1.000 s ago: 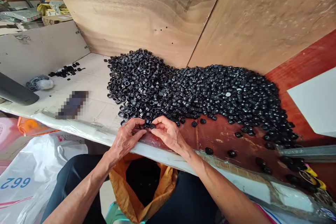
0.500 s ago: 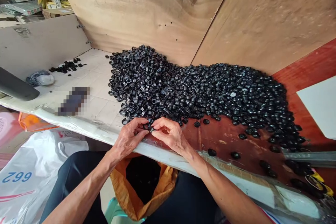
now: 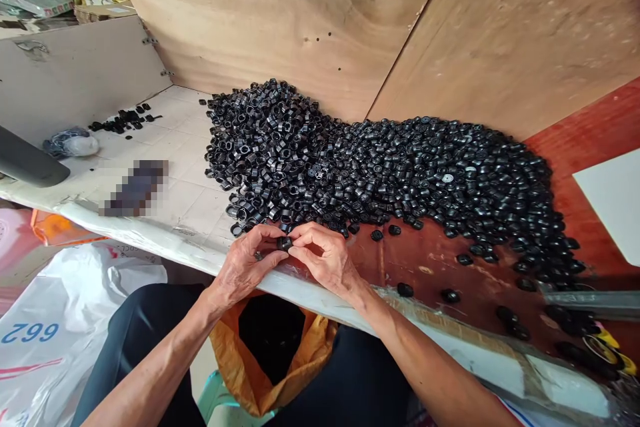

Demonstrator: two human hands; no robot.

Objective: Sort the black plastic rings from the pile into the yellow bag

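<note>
A big heap of small black plastic rings and caps (image 3: 380, 173) spreads across the bench. At its near edge my left hand (image 3: 247, 263) and my right hand (image 3: 323, 257) meet fingertip to fingertip. Both pinch one small black part (image 3: 284, 243) between them. My left hand also has a dark ring-like piece tucked under its fingers. Several loose caps (image 3: 405, 290) lie on the red board to the right of my hands.
Plywood walls (image 3: 310, 20) close off the back. A small cluster of black parts (image 3: 125, 120) and a clear bag (image 3: 73, 145) lie at the far left. An orange sack (image 3: 270, 353) hangs open below the bench edge between my knees. A white sack (image 3: 55, 327) sits lower left.
My hands have stayed at the heap's near edge, their fingertips closing together on the small black part. The view has shifted slightly.
</note>
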